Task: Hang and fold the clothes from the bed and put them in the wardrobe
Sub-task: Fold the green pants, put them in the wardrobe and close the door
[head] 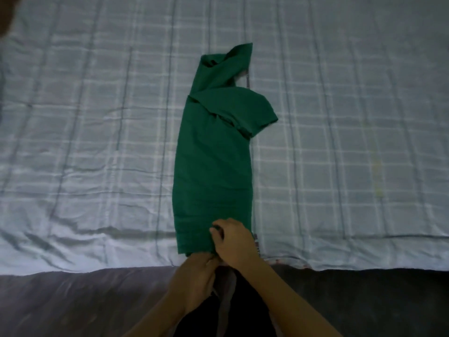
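A green shirt [213, 156] lies on the bed, folded lengthwise into a long narrow strip that runs away from me. One sleeve sticks out to the right near its far end, and the collar end is crumpled. My right hand [233, 242] grips the near hem of the shirt from above, fingers curled into the cloth. My left hand [199, 266] is at the same hem from below, at the bed's edge; its fingers are hidden under the cloth and my right hand.
The bed is covered by a pale blue-grey checked sheet [97, 142] with some wrinkles at the near left. Its near edge [73, 269] runs across the view, with dark floor below. My dark-clothed legs show between my forearms.
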Available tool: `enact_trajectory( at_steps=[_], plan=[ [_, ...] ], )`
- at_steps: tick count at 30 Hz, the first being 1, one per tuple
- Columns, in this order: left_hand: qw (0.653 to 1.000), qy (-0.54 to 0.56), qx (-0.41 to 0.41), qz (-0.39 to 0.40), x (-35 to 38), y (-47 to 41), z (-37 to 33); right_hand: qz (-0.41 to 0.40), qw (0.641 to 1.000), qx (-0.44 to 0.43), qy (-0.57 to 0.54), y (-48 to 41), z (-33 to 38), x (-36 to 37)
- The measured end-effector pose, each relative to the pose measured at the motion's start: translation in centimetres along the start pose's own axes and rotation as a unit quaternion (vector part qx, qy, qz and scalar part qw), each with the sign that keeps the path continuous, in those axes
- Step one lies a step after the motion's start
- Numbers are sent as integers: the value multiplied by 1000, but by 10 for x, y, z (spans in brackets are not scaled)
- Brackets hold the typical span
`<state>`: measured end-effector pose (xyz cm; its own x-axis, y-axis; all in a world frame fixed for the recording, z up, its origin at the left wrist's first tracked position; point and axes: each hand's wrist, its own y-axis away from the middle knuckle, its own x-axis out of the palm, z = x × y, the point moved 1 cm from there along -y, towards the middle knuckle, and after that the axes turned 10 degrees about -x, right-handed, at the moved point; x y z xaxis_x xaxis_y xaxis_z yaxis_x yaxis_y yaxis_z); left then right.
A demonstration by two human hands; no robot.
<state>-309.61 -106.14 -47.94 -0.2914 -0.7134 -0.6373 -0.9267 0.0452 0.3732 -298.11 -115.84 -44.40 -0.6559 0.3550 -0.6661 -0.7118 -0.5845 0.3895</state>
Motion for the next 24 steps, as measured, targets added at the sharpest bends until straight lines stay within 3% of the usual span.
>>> enact_trajectory(
  at_steps=[4,7,16,24],
  plan=[
    [983,3,-52,-178,-30,-21,-10,-69,996,28,-51,-14,-11,-6],
    [965,23,-92,-246,-59,-48,-5,-119,989,49,-72,-29,-14,-18],
    [950,71,-154,-261,-142,-165,10,-190,975,50,-109,-118,-37,-87],
    [947,53,-170,-266,-224,-333,-3,-205,974,-18,-93,-252,-41,-172]
  ],
)
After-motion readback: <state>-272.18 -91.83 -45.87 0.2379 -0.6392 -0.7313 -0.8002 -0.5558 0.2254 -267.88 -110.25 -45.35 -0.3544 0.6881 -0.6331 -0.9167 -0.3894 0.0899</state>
